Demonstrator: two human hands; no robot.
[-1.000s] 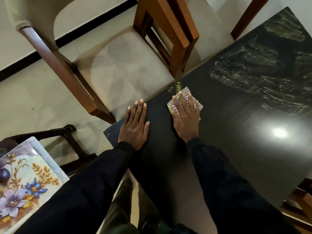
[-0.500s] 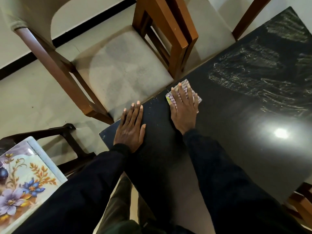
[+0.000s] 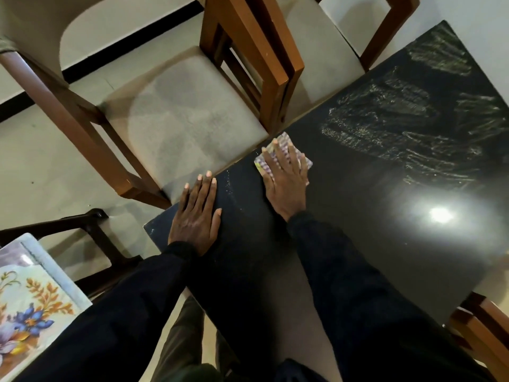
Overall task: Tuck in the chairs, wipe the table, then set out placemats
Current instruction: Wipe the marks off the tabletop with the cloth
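Right hand (image 3: 286,177) down flat on the cloth (image 3: 283,139) — fingers straight and close together, pressing it onto the black table (image 3: 371,244), close to the edge on the chair side. The cloth, a small folded checked square, lies under the fingers and front of the palm. Its corners peek out past the fingertips, beside the thumb and beside the little finger.

Left hand (image 3: 197,213) lies flat on the table as well, near the corner, fingers straight and together, thumb out to the side, fingertips reaching the table's edge. It holds nothing. The two hands sit near each other but apart, with pale specks scattered on the tabletop between them.

Beyond the cloth, wet streaks (image 3: 413,128) shine across the far part of the table, and a bright glare (image 3: 439,215) sits to the right. A cushioned wooden chair (image 3: 187,125) stands beside the table's edge — its seat shows almost whole. A flowered mat (image 3: 33,307) lies at lower left, off the table.
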